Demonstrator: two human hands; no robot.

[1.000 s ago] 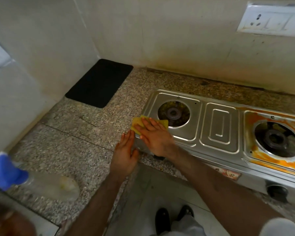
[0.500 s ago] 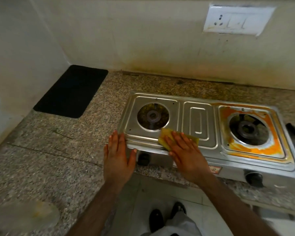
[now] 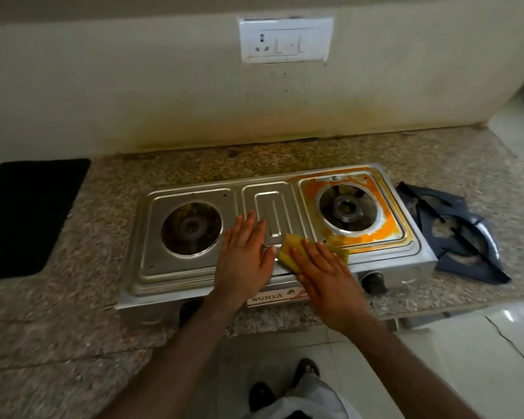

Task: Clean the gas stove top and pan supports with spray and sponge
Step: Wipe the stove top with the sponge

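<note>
Steel, thin and pressed, makes up the stove [image 3: 194, 276], which sits on the speckled stone desk [image 3: 58, 334] against the wall. In the head view, the only one, the right hand [image 3: 324, 267] lies flat on the sponge [image 3: 288, 252], fingers [image 3: 307, 252] straight and pressing it onto the front strip of the top, between the two burners and just short of the orange spill [image 3: 384, 234] ringing the right burner [image 3: 347, 208]. The left hand [image 3: 244, 255] rests open and flat on the steel just beside it, fingers straight, gripping nothing, probably steadying the stove.

The sponge looks soft and light and should squash under the palm; a flat press like this one suits it better than a pinch. The stove is probably light enough to slide on the stone, and wet steel will be slick, so bracing it makes sense. The spill looks caked and may need firm rubbing.

The supports [image 3: 454, 234], dark, stiff and likely heavy, lie stacked on the desk to the right of the stove, touching or nearly touching its end. A black mat [image 3: 28, 216] lies well apart at the left, a socket plate [image 3: 285, 40] is on the wall, and a knob [image 3: 374, 282] sits on the stove's front. No spray bottle shows. Nothing blocks the way to the spill.
</note>
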